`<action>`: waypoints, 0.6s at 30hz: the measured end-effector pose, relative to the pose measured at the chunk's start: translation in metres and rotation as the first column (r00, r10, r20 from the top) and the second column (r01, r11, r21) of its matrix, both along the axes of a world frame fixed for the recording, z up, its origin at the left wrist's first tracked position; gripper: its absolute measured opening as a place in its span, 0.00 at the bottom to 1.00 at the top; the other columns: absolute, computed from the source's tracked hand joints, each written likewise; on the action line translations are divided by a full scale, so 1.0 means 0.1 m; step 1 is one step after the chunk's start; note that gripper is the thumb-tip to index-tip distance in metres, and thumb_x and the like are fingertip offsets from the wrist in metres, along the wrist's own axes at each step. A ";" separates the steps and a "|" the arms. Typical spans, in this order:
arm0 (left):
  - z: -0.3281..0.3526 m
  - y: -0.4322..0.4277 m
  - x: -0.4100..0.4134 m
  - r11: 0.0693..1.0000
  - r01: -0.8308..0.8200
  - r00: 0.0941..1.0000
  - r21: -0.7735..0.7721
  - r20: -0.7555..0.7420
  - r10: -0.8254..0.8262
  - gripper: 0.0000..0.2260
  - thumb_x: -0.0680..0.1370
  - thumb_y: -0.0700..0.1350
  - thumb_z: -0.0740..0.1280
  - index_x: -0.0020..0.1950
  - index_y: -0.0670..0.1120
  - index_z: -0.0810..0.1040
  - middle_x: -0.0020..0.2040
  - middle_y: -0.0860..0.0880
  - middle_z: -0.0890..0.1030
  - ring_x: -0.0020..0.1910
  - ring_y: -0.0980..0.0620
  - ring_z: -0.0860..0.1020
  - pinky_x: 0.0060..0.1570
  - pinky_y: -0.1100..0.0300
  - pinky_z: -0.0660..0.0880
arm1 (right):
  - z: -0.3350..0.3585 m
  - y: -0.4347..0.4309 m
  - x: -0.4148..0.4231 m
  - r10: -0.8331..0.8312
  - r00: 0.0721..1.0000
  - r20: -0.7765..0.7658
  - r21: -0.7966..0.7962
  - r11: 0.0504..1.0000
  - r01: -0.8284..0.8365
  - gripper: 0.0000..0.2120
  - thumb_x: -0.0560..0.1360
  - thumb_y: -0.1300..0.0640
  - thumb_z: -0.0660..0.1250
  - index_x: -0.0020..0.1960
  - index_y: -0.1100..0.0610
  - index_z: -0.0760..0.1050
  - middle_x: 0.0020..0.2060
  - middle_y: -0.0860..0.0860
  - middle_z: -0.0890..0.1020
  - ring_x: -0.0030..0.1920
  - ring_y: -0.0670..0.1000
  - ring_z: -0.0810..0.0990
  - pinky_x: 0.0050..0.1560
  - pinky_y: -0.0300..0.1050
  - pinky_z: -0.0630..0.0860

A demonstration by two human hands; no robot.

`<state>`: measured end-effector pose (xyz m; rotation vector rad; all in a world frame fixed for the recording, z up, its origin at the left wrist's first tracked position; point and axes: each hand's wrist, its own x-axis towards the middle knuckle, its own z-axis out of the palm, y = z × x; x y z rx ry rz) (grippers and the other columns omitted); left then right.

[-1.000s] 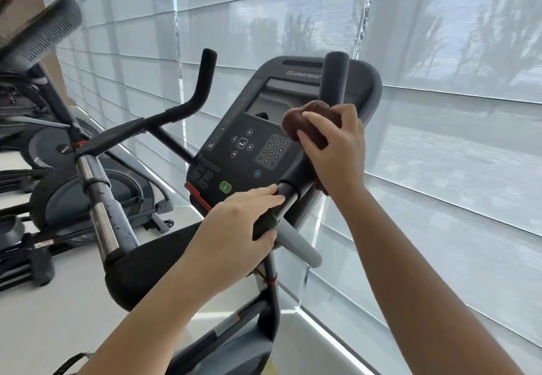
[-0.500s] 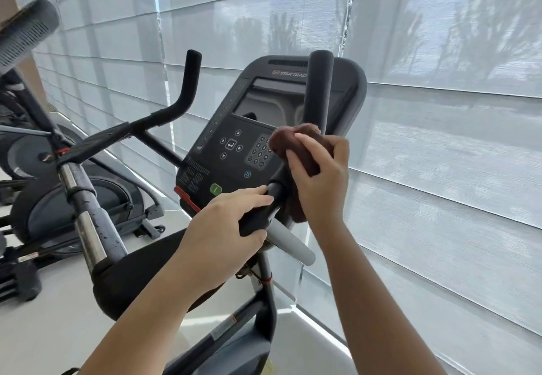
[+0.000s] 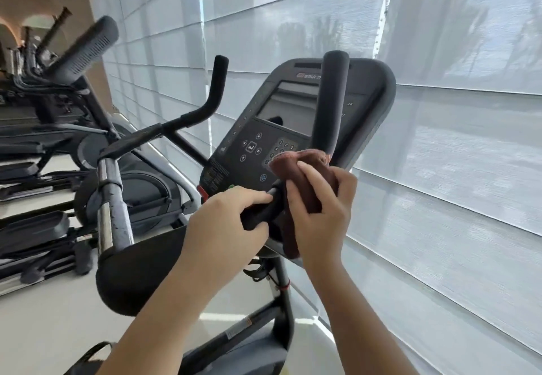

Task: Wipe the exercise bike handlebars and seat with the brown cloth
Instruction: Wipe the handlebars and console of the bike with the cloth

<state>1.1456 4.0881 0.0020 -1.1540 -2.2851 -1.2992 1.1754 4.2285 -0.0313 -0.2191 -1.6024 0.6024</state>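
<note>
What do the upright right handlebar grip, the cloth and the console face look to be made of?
Handlebar grip: likely foam or soft rubber, matte dark grey, no shine. Brown cloth, held by the right hand: soft, fuzzy fabric, perhaps microfibre, bunched in folds. Console: hard matte plastic with printed buttons and a glossy screen.

Bright daylight through blinds (image 3: 440, 169), wide-angle distortion

An exercise bike's console (image 3: 293, 128) stands before a wall of window blinds (image 3: 440, 169), its right handlebar (image 3: 333, 105) rising in front of the screen and its left handlebar (image 3: 205, 110) off to the left. Below the right upright, the right hand (image 3: 319, 216) presses a cloth (image 3: 305, 175) around the bar, the left hand (image 3: 225, 225) just beside it. Further machines, apparently cross-trainers (image 3: 58, 140), stand at left
</note>
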 end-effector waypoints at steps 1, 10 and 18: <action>-0.01 0.01 0.01 1.000 -0.017 1.000 0.019 0.021 0.017 0.17 0.68 0.38 0.70 0.51 0.57 0.80 0.42 0.66 0.78 0.44 0.69 0.74 0.42 0.79 0.66 | -0.01 0.03 0.03 0.028 0.999 0.021 0.050 0.998 -0.029 0.12 0.70 0.56 0.70 0.53 0.55 0.79 0.51 0.52 0.70 0.52 0.45 0.70 0.55 0.28 0.65; -0.03 0.01 0.05 0.999 -0.039 0.996 0.031 0.085 0.036 0.17 0.67 0.38 0.71 0.48 0.59 0.80 0.42 0.64 0.80 0.45 0.66 0.76 0.43 0.74 0.70 | 0.25 0.23 -0.03 -0.006 0.998 0.057 0.061 0.998 0.002 0.13 0.70 0.58 0.71 0.54 0.56 0.79 0.53 0.57 0.72 0.53 0.53 0.72 0.53 0.36 0.67; -0.04 0.01 0.05 0.999 -0.026 0.997 0.021 0.069 0.024 0.18 0.68 0.38 0.69 0.50 0.59 0.79 0.45 0.62 0.80 0.48 0.59 0.76 0.50 0.60 0.73 | 0.12 0.23 0.11 0.062 0.992 0.107 0.101 0.992 -0.073 0.13 0.71 0.56 0.70 0.55 0.54 0.79 0.53 0.53 0.69 0.53 0.50 0.71 0.57 0.37 0.68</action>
